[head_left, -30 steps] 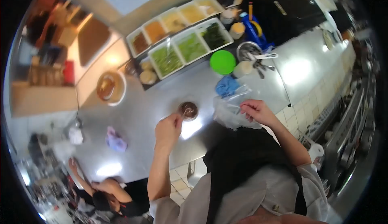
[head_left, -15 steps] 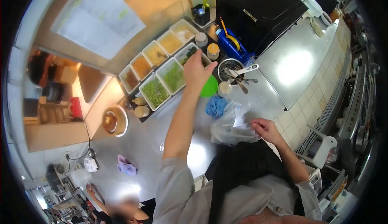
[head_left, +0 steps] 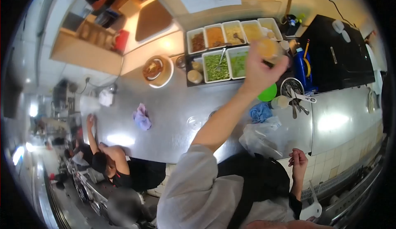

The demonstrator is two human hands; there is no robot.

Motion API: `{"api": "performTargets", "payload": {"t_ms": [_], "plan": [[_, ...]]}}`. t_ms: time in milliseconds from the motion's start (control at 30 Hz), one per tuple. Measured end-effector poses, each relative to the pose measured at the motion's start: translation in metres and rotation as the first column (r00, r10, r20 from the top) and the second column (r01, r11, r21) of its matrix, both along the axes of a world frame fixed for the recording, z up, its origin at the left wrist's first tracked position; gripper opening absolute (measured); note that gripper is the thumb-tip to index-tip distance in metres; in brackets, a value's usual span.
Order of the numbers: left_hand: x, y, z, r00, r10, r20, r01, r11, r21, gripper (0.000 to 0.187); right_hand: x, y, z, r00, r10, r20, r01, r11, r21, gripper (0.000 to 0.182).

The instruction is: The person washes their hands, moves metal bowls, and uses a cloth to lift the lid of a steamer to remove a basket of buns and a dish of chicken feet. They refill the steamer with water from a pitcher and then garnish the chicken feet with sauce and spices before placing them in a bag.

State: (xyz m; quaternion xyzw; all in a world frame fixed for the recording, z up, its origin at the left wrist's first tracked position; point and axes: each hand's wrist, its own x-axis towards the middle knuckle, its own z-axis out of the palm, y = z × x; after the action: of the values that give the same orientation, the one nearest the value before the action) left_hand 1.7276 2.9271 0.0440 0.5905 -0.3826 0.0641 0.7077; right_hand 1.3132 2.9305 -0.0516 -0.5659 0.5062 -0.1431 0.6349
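My left hand (head_left: pixel 262 75) is raised over the right end of the topping containers, its fingers wrapped round a small jar with a yellow-orange top (head_left: pixel 269 49); motion blurs the jar. Under that hand lie a tub of chopped greens (head_left: pixel 238 64), partly hidden, and a round green item (head_left: pixel 269 92). My right hand (head_left: pixel 298 158) hangs low by the table's front edge, fingers curled in, and nothing shows in it. Just left of it, apart, a clear plastic bag (head_left: pixel 262 140) lies on the steel table, touching or close to a blue cloth (head_left: pixel 260 112).
A metal pot of utensils (head_left: pixel 292 86), a blue bottle (head_left: pixel 302 74) and a black box-shaped appliance (head_left: pixel 336 61) stand at right. Leftward are a bowl (head_left: pixel 165 78) and a purple cloth (head_left: pixel 142 116). A co-worker (head_left: pixel 117 163) leans on the table's left end.
My left hand has closed round the yellow-topped jar and lifted it from beside the tubs. My right hand has come away from the plastic bag. The view has turned leftward.
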Motion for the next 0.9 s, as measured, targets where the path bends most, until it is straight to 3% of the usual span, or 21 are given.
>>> {"api": "performTargets", "payload": {"t_ms": [67, 100, 133, 167, 200, 233, 267, 300, 333, 400, 433, 500, 533, 600, 900], "plan": [[0.017, 0.064, 0.045, 0.953, -0.093, -0.288, 0.088, 0.996, -0.032, 0.045, 0.0, -0.008, -0.002, 1.0, 0.028, 0.01, -0.028, 1.0, -0.014, 0.025], [0.028, 0.098, 0.059, 0.939, -0.094, -0.331, 0.091, 0.996, -0.024, 0.043, 0.001, -0.012, 0.001, 0.999, 0.033, 0.018, -0.032, 0.999, -0.034, 0.025], [0.05, 0.12, 0.057, 0.98, 0.107, -0.166, -0.117, 0.992, -0.052, 0.04, 0.001, -0.015, 0.004, 0.999, 0.036, 0.024, -0.035, 0.998, -0.055, 0.025], [0.073, 0.152, 0.063, 0.981, 0.182, -0.063, -0.176, 0.98, 0.089, 0.04, 0.0, -0.017, 0.005, 0.999, 0.04, 0.023, -0.038, 0.997, -0.067, 0.025], [0.086, 0.179, 0.075, 0.962, 0.25, -0.111, -0.224, 0.954, 0.2, 0.041, -0.002, -0.021, 0.004, 0.999, 0.047, 0.026, -0.045, 0.997, -0.068, 0.025], [0.119, 0.212, 0.061, 0.917, 0.367, 0.16, -0.4, 0.834, 0.381, 0.043, -0.006, -0.023, 0.003, 0.999, 0.046, 0.021, -0.045, 0.996, -0.081, 0.026], [0.128, 0.241, 0.076, 0.89, 0.442, 0.112, -0.377, 0.576, 0.726, 0.047, -0.008, -0.023, 0.003, 0.999, 0.045, 0.016, -0.043, 0.995, -0.094, 0.026], [0.147, 0.271, 0.069, 0.869, 0.386, 0.309, -0.467, 0.434, 0.771, 0.054, -0.006, -0.022, 0.008, 0.999, 0.042, -0.007, -0.042, 0.994, -0.098, 0.027], [0.164, 0.296, 0.062, 0.868, 0.389, 0.309, -0.468, 0.431, 0.772, 0.054, -0.007, -0.022, 0.008, 0.999, 0.046, -0.007, -0.046, 0.994, -0.096, 0.027], [0.189, 0.334, 0.051, 0.775, 0.283, 0.565, -0.571, -0.068, 0.818, 0.051, -0.011, -0.022, 0.005, 0.999, 0.043, -0.025, -0.045, 0.994, -0.095, 0.027], [0.198, 0.346, 0.045, 0.775, 0.285, 0.564, -0.57, -0.069, 0.818, 0.051, -0.012, -0.021, 0.003, 0.999, 0.046, -0.025, -0.048, 0.994, -0.095, 0.027], [0.207, 0.359, 0.039, 0.786, 0.263, 0.559, -0.485, -0.296, 0.823, 0.049, -0.012, -0.019, 0.0, 0.996, 0.064, -0.054, -0.069, 0.993, -0.092, 0.027], [0.212, 0.363, 0.035, 0.787, 0.267, 0.556, -0.483, -0.293, 0.825, 0.049, -0.009, -0.018, 0.001, 0.996, 0.065, -0.057, -0.07, 0.993, -0.096, 0.027], [0.218, 0.368, 0.03, 0.833, 0.193, 0.519, -0.408, -0.422, 0.81, 0.044, -0.004, -0.013, 0.003, 0.993, 0.095, -0.074, -0.102, 0.99, -0.1, 0.027], [0.244, 0.377, 0.0, 0.835, 0.211, 0.508, -0.374, -0.46, 0.805, 0.038, 0.01, -0.001, 0.009, 0.968, 0.173, -0.182, -0.195, 0.975, -0.111, 0.026]]}}
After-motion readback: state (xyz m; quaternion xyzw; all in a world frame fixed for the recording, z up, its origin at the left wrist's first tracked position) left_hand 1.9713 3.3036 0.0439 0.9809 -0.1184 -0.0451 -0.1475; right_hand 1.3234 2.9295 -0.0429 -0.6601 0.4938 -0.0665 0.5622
